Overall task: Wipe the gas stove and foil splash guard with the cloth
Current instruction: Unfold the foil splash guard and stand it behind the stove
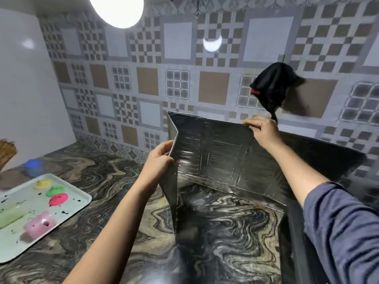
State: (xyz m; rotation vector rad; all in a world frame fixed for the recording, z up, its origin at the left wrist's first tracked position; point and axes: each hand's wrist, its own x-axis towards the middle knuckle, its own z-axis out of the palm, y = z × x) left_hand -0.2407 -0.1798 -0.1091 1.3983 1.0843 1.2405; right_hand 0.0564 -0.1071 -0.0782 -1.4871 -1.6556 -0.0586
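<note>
- Foil guard stands folded on the swirly stone counter, near the tiled wall.
- Left hand pinches the guard's left fold, thumb in front.
- Right hand pinches the guard's top edge.
- Black cloth hangs on the wall, just above the right hand.
- Pale tray sits at the left of the counter, with small bright toys on it.
- Blue tub sits behind the tray.
- Round lamp shines at the top.
</note>
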